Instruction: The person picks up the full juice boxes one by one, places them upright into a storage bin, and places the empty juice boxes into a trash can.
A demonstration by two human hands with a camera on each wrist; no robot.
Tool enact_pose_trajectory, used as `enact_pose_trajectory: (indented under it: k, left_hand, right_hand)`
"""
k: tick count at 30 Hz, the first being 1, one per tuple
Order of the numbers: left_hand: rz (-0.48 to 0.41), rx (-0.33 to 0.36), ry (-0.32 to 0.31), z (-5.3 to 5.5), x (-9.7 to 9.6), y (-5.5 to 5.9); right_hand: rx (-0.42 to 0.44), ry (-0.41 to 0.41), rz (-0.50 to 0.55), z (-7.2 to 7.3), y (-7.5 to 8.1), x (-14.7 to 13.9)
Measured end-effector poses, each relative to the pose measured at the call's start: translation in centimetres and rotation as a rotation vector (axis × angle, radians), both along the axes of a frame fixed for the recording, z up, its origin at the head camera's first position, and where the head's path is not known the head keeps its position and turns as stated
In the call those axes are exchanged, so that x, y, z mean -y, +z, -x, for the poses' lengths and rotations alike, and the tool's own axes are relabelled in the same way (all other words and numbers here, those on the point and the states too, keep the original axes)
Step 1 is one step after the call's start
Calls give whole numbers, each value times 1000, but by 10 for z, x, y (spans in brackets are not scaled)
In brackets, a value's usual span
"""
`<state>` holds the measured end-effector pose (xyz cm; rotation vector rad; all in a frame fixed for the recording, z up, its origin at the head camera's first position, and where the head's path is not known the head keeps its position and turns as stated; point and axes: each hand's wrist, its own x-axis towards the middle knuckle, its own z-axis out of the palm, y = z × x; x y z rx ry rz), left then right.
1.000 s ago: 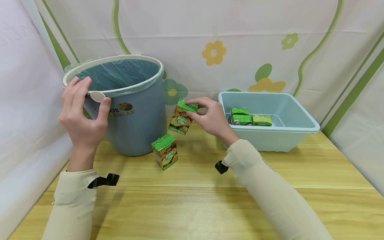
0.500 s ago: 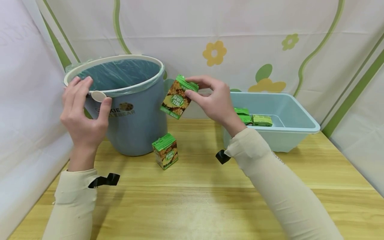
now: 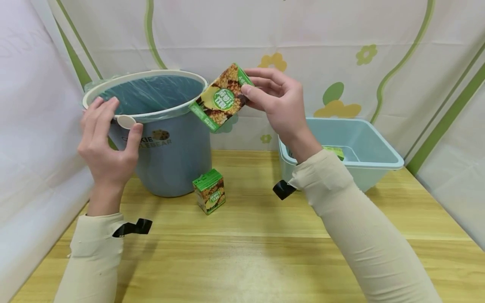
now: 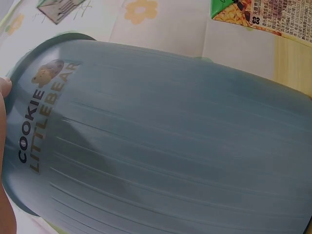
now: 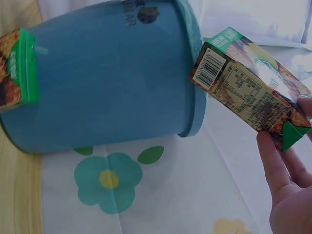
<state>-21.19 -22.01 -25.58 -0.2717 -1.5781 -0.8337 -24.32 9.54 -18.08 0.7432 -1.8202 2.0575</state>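
My right hand (image 3: 282, 94) pinches a green-and-brown drink carton (image 3: 223, 99) by its green top end, between thumb and fingers. The carton is raised and tilted, its lower end overlapping the right rim of the blue trash bin (image 3: 172, 155) in the head view. In the right wrist view, the held carton (image 5: 248, 83) shows its barcode side beside the bin's rim. My left hand (image 3: 107, 147) grips the bin's front left rim, fingers over the edge and thumb outside by the pale oval tab (image 3: 126, 122). A second carton (image 3: 209, 191) stands upright on the table.
Inside the bin is a clear plastic liner (image 3: 151, 90). A light blue tub (image 3: 375, 164) at the right holds green cartons (image 3: 335, 152), mostly hidden behind my right wrist. A flower-printed cloth (image 3: 235, 25) hangs behind the wooden table (image 3: 242, 261).
My right hand has lifted the carton up from beside the standing one to rim height, tilting it further. My left hand and the bin have stayed in place.
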Motion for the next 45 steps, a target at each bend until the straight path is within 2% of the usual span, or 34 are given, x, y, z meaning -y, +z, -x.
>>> enact_pose_trajectory:
  k: [9,15,23,31,38,45]
  left_hand:
    - [4,8,2,1,-1,-1]
    - [2,15,1,0,-2,-1]
    - [0,22,-2,0,-2,0]
    - [3,36,8,0,-1,0]
    - [-1,30,5,0,-1,0]
    - [1,31,5,-1,-2,1]
  right_hand:
    - [28,22,126,0,6,17]
    - [11,-15,154,-2,8,38]
    - [28,-23,196,-3,11,68]
    - [-58,-107,35,4,5,94]
    - [-108,-233,-191,6,2,110]
    - [-182,-271,-381,11,0,119]
